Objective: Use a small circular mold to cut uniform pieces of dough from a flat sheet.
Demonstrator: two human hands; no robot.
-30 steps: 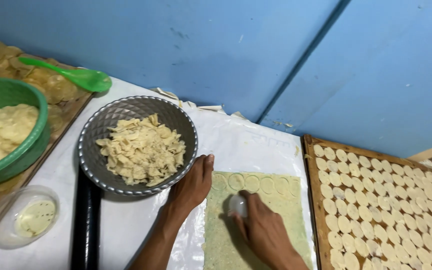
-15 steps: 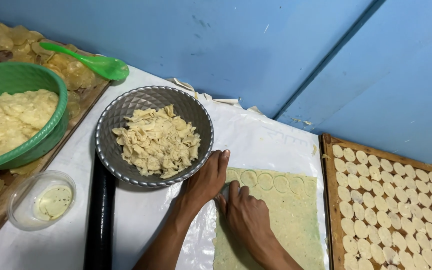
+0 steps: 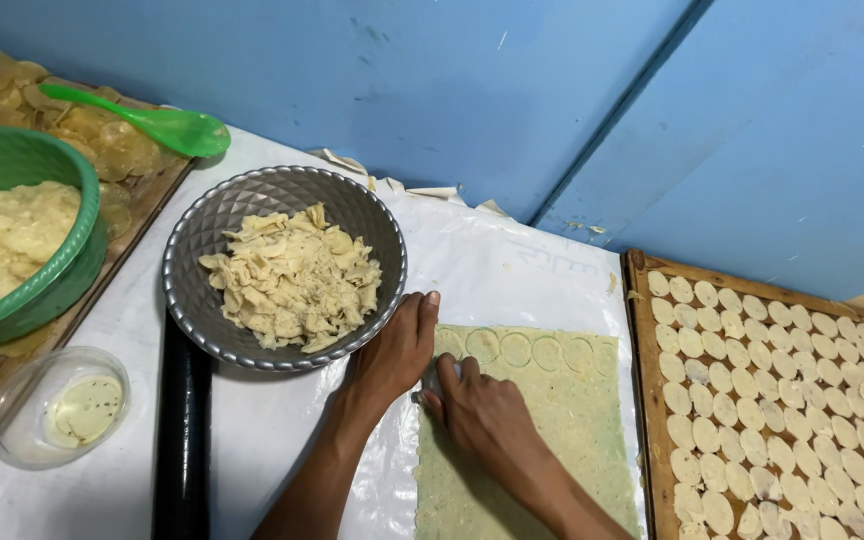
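1. Pale yellow-green, the flat dough sheet lies on the white plastic sheet that covers the desk, with a row of round cuts pressed along its far edge.
2. The left hand rests palm down, fingers straight and together, on the sheet's near-left corner, partly on the dough and partly on the plastic; it grips nothing.
3. The right hand lies on the dough just beside the left, fingers curled over a small round cutter, of which only a grey edge shows between the two hands.
4. Both hands thus sit at the left end of the dough; the rest of the sheet stretches away to their right and toward the viewer.
5. Touching the left hand's far side is a grey metal bowl holding a heap of dough scraps.
6. A black rolling pin lies on the plastic beneath the bowl's near rim, left of the left forearm.
7. Further left stand a small clear tub with a pale liquid and a green bowl full of yellow dough.
8. A green spoon rests on a tray of crackers behind the green bowl.
9. Right of the dough sheet, a wooden tray carries rows of cut dough rounds.
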